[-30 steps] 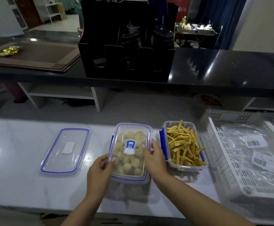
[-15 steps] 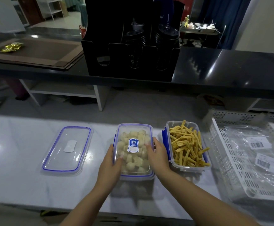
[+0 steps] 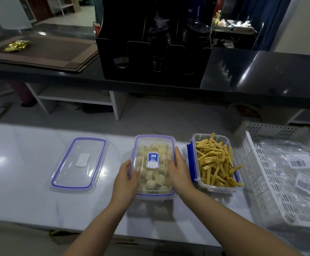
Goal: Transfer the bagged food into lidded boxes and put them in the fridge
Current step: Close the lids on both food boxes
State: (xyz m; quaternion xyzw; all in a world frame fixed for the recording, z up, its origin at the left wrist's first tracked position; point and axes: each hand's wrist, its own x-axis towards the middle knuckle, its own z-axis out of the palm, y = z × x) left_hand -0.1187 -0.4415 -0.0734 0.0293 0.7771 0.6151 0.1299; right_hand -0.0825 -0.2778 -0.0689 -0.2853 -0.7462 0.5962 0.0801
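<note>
Small print on the blue label (image 3: 152, 160) is coming out way too tiny to read. The white basket (image 3: 257, 174) at the counter's right edge is getting cut off by the frame, and the barcode stickers (image 3: 302, 173) on the clear bags (image 3: 287, 182) inside are looking blurry, unreadable.

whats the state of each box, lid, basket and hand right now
box of pale chunks: filled, lid on top
box of yellow sticks: filled, no lid, blue clips open
spare lid: flat on counter, off any box
white basket: holds empty clear bags
left hand: gripping box's left side
right hand: gripping box's right side
</note>
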